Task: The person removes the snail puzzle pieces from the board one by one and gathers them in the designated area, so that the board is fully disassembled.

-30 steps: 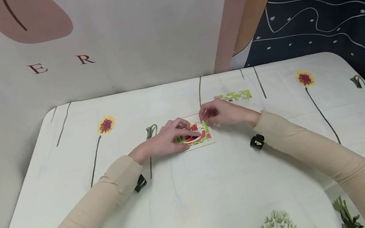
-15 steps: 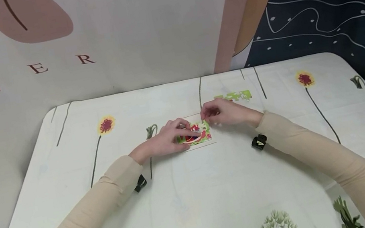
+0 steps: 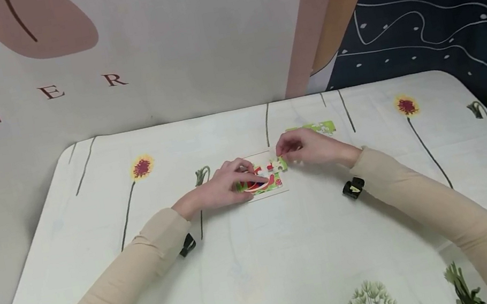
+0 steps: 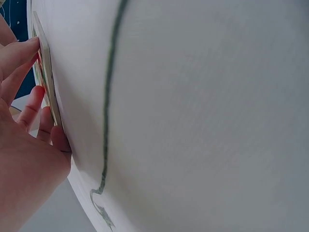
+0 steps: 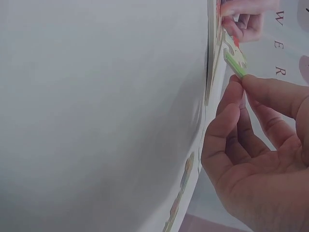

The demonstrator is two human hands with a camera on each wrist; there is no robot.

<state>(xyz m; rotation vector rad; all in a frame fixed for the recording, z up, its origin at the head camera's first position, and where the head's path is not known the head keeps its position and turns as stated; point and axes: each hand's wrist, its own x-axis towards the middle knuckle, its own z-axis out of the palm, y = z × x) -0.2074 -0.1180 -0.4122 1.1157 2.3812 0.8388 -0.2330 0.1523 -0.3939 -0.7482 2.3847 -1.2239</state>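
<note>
A small jigsaw puzzle [image 3: 273,183] with a red, green and white picture lies on the table, part filled. My left hand [image 3: 220,186] rests over its left side, fingers spread on the picture. In the left wrist view, fingertips touch the thin puzzle board [image 4: 47,60] along its face and edge. With thumb and fingertips, my right hand [image 3: 308,147] pinches a green and white puzzle piece [image 5: 236,57]. That piece is tilted, over the board's upper right part. The board's left part is hidden under my left hand.
Several joined or touching green puzzle pieces [image 3: 321,128] lie behind my right hand, partly covered by it. A white cloth with printed flowers [image 3: 252,259] covers the table. Behind its far edge rises a printed wall hanging [image 3: 205,44].
My right hand has moved to the right and drawn the pinched puzzle piece outward, tilting it past the board's right edge. The left hand has stayed in place.
</note>
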